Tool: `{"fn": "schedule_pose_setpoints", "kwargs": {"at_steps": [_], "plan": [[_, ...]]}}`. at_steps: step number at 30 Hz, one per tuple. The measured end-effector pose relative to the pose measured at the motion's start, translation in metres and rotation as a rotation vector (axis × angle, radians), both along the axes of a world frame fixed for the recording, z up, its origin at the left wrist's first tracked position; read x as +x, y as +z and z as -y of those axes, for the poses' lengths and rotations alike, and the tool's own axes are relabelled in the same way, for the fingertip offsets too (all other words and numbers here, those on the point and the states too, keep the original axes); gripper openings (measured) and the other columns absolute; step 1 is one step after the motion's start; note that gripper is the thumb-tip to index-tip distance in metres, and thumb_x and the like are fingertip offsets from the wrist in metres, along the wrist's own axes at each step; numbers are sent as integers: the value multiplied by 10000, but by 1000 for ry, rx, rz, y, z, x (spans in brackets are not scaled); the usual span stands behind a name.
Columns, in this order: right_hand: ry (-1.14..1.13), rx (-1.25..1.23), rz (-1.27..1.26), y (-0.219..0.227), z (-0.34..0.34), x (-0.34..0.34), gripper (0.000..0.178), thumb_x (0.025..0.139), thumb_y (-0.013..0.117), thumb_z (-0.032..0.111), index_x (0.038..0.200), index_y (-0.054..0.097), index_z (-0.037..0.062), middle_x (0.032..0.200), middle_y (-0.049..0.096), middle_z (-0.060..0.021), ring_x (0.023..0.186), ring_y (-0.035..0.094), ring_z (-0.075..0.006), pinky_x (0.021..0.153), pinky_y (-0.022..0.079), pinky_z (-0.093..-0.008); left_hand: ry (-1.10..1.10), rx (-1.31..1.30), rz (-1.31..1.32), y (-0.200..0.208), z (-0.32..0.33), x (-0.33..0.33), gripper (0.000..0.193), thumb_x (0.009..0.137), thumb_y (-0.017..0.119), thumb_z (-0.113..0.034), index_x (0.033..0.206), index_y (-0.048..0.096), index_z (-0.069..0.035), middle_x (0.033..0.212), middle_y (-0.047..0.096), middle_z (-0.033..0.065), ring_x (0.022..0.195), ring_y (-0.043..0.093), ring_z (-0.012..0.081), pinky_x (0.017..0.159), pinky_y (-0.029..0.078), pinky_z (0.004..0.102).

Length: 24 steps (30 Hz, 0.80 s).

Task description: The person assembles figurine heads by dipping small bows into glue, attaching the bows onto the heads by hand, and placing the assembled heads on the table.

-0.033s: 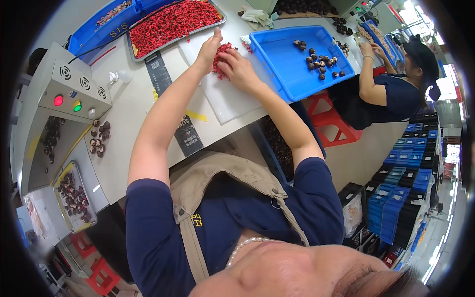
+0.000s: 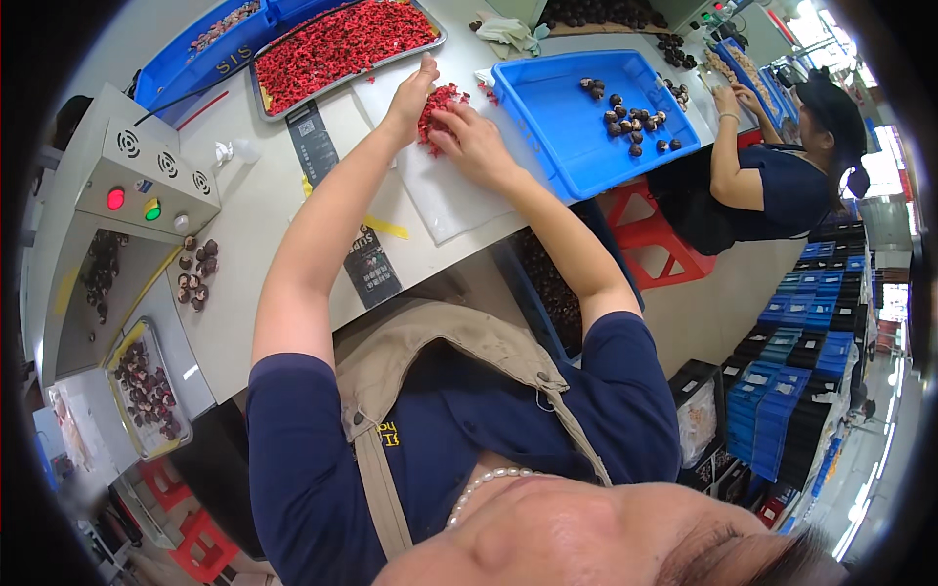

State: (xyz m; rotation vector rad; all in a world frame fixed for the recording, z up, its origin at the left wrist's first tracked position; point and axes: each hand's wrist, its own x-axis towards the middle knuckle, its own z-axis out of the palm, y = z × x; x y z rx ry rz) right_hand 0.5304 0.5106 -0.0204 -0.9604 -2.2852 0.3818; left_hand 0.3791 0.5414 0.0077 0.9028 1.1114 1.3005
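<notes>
Small dark-red shreds lie in a loose pile (image 2: 442,98) on a white sheet (image 2: 445,210) at the table's front. Along the left side of that pile stands my left hand (image 2: 412,98), its fingers stretched out and thumb up. My right hand (image 2: 477,148) rests at the pile's near right side, fingers apart and slightly bent, fingertips touching the shreds. Neither hand visibly grips anything. Beyond them, a metal tray (image 2: 442,37) holds a broad layer of the same red shreds. A blue plastic tub (image 2: 518,122) with several round brown nuts stands right of my hands.
At left are a grey machine (image 2: 147,161) with lit buttons, loose brown nuts (image 2: 198,262) and a tray of nuts (image 2: 147,396). Blue bins (image 2: 186,68) sit at the far left. A co-worker (image 2: 772,176) works at the right, near a red stool (image 2: 655,239).
My right hand's fingers have shifted slightly toward me over the red shreds, showing a little more of the pile. My left hand stays nearly in place.
</notes>
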Motion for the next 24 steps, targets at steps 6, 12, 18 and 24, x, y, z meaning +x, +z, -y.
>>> {"fn": "schedule_pose_setpoints", "kwargs": {"at_steps": [6,12,18,24], "plan": [[65,-10,342,12,42,28,567,906,468,455,1401,342,209,1464,257,-160,1374,193,-344,1079,160,-562,-42,7,-82,31,17,2,829,896,341,-639,1444,202,-34,1496,238,120,1397,166,220,1117,50,422],[7,-36,272,4,24,5,680,878,421,574,1424,305,185,1487,197,-185,1382,159,-359,1094,146,-531,-2,82,-49,41,27,-5,852,887,331,-657,1466,117,-70,1523,167,90,1409,114,213,1120,34,409],[-71,4,416,0,-43,-38,758,852,351,676,1421,312,177,1475,219,-210,1371,184,-371,1077,179,-525,110,69,66,65,47,-4,789,908,417,-565,1474,113,-106,1505,236,58,1386,195,201,1112,12,444],[-106,-9,526,12,-44,-58,781,845,313,705,1438,280,198,1495,196,-173,1375,138,-406,1070,110,-592,164,39,127,91,95,-24,533,949,434,-442,1332,428,-70,1363,447,38,1307,328,153,1057,173,384]]}}
